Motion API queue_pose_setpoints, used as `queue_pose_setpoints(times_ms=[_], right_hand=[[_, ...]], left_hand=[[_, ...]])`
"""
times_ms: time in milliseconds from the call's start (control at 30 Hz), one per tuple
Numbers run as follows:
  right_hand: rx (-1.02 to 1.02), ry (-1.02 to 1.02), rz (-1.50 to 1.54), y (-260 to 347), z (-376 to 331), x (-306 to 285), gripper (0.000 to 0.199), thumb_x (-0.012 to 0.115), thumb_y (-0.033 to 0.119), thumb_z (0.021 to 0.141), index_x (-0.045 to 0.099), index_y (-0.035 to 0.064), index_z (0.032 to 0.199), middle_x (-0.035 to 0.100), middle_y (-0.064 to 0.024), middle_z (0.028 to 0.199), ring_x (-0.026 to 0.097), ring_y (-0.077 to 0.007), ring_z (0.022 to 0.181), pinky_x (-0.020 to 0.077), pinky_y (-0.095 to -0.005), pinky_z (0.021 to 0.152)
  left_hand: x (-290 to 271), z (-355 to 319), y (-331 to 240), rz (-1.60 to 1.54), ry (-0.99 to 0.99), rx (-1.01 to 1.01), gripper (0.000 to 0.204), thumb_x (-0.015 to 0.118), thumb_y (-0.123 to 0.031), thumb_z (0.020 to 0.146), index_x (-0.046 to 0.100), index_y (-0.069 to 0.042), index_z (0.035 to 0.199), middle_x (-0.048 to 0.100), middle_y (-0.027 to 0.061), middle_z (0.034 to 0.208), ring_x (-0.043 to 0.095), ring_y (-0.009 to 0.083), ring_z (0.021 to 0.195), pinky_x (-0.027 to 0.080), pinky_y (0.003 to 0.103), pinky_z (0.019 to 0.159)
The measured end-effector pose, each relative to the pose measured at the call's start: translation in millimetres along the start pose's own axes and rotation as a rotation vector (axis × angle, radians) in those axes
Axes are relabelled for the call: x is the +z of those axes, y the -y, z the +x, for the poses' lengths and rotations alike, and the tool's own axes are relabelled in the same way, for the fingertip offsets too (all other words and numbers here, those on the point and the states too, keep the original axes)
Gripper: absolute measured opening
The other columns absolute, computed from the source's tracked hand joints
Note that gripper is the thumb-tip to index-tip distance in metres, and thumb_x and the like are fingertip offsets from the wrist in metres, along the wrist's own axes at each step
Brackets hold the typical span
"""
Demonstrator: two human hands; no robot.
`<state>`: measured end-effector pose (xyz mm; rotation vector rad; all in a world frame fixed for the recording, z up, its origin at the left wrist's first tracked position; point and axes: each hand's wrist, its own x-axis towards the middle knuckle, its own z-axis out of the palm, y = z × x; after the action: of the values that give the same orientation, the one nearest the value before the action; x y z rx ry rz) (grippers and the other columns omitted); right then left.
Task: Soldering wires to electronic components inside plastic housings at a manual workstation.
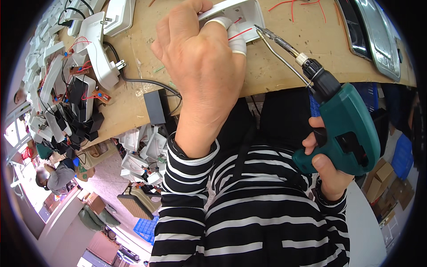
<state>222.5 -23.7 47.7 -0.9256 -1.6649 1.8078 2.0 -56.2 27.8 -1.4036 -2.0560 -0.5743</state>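
Note:
A white plastic casing (254,14) lies at the table's near edge under my left hand (198,66), whose closed fingers grip it. White finger cots (238,44) cover two of those fingertips. Between them a thin red wire (240,34) sticks out to the right. My right hand (329,171) is wrapped round the handle of a green soldering gun (351,120). Its hot tip (259,27) and the thin metal feed tube (284,60) meet right by the wire's free end; whether they touch it I cannot tell. Part of the casing is hidden by my left hand.
Many white casings with circuit boards and wires (58,89) crowd the table's left side. A black cable (147,81) and a black box (155,107) sit at the near edge. Loose red wires (292,10) lie farther back, beside a clear-lidded tray (380,40). Another person (60,175) is far left.

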Motion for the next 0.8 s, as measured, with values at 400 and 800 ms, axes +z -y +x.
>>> queue_pose_setpoints(times_ms=[400,800], right_hand=[[-0.002,0.032,-0.022,2.4,8.1,5.1,0.062,0.066,0.012,0.071,0.035,-0.0067,0.121,0.053,-0.0232,0.104,0.057,-0.0184,0.071,0.0481,-0.0261,0.059],[0.020,0.005,-0.067,9.8,14.7,8.2,0.064,0.067,0.012,0.070,0.036,-0.0062,0.122,0.054,-0.0219,0.103,0.056,-0.0149,0.069,0.0488,-0.0247,0.060]], left_hand=[[0.1,-1.5,-1.0,-0.029,-0.029,0.026,0.014,0.065,-0.006,0.057,0.065,-0.002,0.070,0.057,0.0065,0.091,0.049,0.0256,0.084,0.037,0.035,0.075],[11.0,-2.5,3.3,-0.171,-0.166,0.015,0.013,0.064,-0.006,0.057,0.064,-0.002,0.070,0.056,0.0076,0.091,0.049,0.0263,0.083,0.037,0.035,0.074]])
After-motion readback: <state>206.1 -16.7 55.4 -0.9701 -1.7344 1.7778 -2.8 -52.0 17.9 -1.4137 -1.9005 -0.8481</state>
